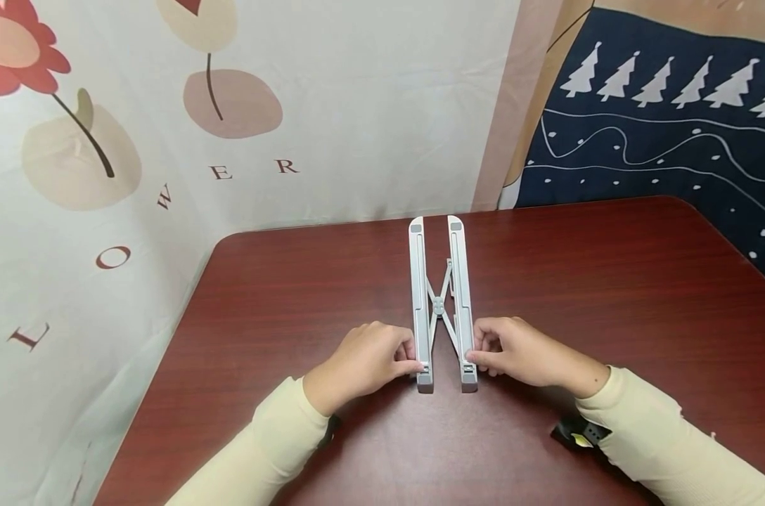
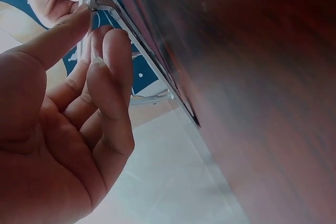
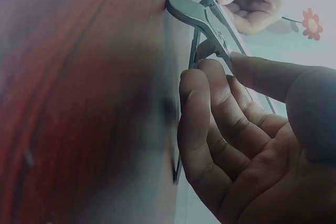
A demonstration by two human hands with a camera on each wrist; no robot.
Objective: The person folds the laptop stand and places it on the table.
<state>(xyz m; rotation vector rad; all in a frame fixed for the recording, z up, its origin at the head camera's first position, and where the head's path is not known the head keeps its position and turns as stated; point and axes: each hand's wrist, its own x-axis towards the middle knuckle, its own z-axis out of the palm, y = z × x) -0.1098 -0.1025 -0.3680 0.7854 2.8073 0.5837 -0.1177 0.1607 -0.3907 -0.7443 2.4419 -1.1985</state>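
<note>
1. Between our left hand [image 1: 360, 358] and right hand [image 1: 522, 351]: silver folding stand [image 1: 439, 306] on the table [image 1: 332, 281], long axis pointing away from us.
2. Our fingers pinch its near end, left hand on left rail [image 1: 418, 281], right hand on right rail [image 1: 461, 281].
3. Neither hand is nearer.

Stand [image 1: 420, 295] cut off, tabletop [image 1: 294, 288] blurred in left wrist view

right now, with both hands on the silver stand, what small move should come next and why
Probably ease the silver stand slightly wider: the left hand holds the left rail, the right hand the right rail, both at the near ends, and only a narrow gap separates the rails.
</note>
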